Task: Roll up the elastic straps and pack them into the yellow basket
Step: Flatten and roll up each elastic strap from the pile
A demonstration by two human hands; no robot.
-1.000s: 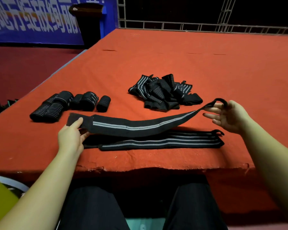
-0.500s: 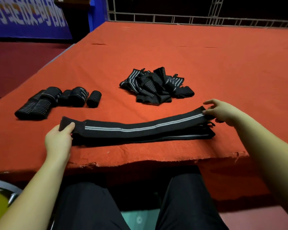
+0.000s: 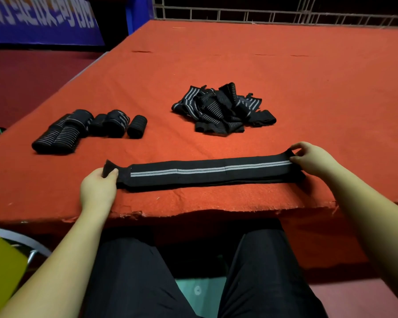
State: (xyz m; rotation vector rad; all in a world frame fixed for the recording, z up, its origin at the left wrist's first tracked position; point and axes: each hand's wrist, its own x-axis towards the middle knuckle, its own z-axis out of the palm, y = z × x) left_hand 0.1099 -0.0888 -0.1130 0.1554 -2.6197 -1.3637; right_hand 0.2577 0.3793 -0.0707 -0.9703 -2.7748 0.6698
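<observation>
Pinching opposite ends, left hand (image 3: 98,188) and right hand (image 3: 310,158) hold a flat black grey-striped elastic strap (image 3: 207,172) on the red felt table (image 3: 216,65). A yellow basket edge (image 3: 0,260) shows lower left; its contents are out of view.

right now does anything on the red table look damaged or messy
Two things. The red covering is frayed and ragged along the near edge. The unrolled straps lie in a tangled heap at centre, unlike the rolled straps set side by side on the left.
</observation>
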